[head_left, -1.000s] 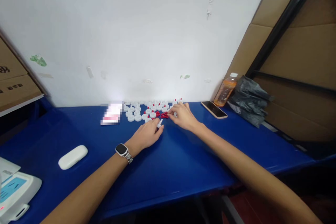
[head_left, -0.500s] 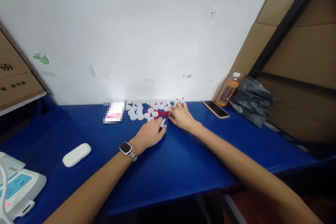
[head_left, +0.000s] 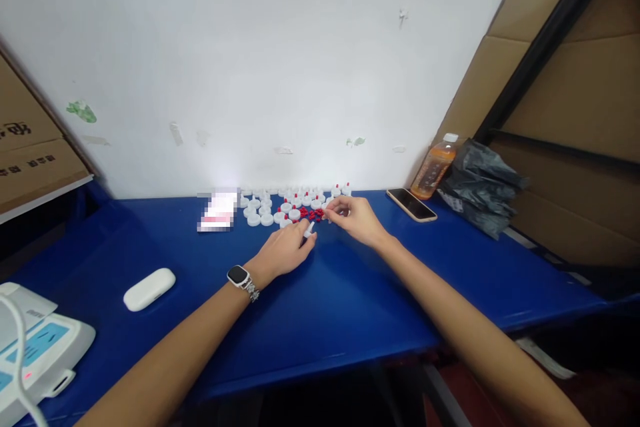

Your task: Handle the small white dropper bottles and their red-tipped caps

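My left hand (head_left: 286, 248), with a watch on its wrist, is closed on a white nozzle cap (head_left: 310, 229), its pointed tip sticking up between thumb and fingers. Just right of it, my right hand (head_left: 356, 217) pinches thumb and forefinger together at the edge of a pile of small red tip caps (head_left: 315, 215). Whatever is between those fingertips is too small to make out. Behind and left of the hands stand many round white nozzle caps (head_left: 254, 219), several of them topped with red tips.
On the blue table (head_left: 340, 320) lie a phone (head_left: 411, 205) and a white earphone case (head_left: 149, 289). A drink bottle (head_left: 434, 167) and a black plastic bag (head_left: 483, 187) stand at right. A power strip (head_left: 45, 353) sits at left, and a white wall rises behind.
My right hand has drawn slightly right and turned, its thumb and forefinger now showing in a pinch by the red tip caps. My left hand keeps the nozzle cap in nearly the same place.
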{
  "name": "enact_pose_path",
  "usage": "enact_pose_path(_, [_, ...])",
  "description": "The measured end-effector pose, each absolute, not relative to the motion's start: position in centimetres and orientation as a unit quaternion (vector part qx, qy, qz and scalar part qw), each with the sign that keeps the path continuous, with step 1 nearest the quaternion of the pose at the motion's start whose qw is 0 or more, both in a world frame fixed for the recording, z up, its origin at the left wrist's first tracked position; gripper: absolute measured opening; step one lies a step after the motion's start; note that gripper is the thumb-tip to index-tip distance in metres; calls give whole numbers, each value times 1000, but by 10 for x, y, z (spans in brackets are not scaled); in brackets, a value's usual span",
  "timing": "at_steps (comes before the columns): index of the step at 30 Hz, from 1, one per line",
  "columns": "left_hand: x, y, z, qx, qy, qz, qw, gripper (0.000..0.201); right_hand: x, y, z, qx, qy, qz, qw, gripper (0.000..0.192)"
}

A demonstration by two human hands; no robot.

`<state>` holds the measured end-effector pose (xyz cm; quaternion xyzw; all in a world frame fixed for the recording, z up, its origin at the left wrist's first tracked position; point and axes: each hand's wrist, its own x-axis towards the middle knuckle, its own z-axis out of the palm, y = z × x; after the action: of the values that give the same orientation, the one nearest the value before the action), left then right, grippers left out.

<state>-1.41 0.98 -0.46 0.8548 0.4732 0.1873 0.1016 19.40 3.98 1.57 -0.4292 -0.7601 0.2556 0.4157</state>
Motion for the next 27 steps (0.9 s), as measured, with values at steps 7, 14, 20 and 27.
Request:
enact_pose_path(7, [-11, 7, -2, 870, 426, 213, 131, 30, 178, 33, 3, -383, -647, 447, 485, 37])
enact_pose_path(14, [-10, 3, 0, 884, 399, 200, 136, 36, 177, 29, 5, -353, -656, 474, 469, 38])
enact_pose_path(20, [-10, 4, -4, 885, 401, 193, 132, 40, 178, 28, 8, -354, -652, 465, 482, 37])
enact_pose_path(27, [-10, 6, -6, 855, 404, 237, 224, 40, 175, 28, 2, -357, -650, 481, 468, 41])
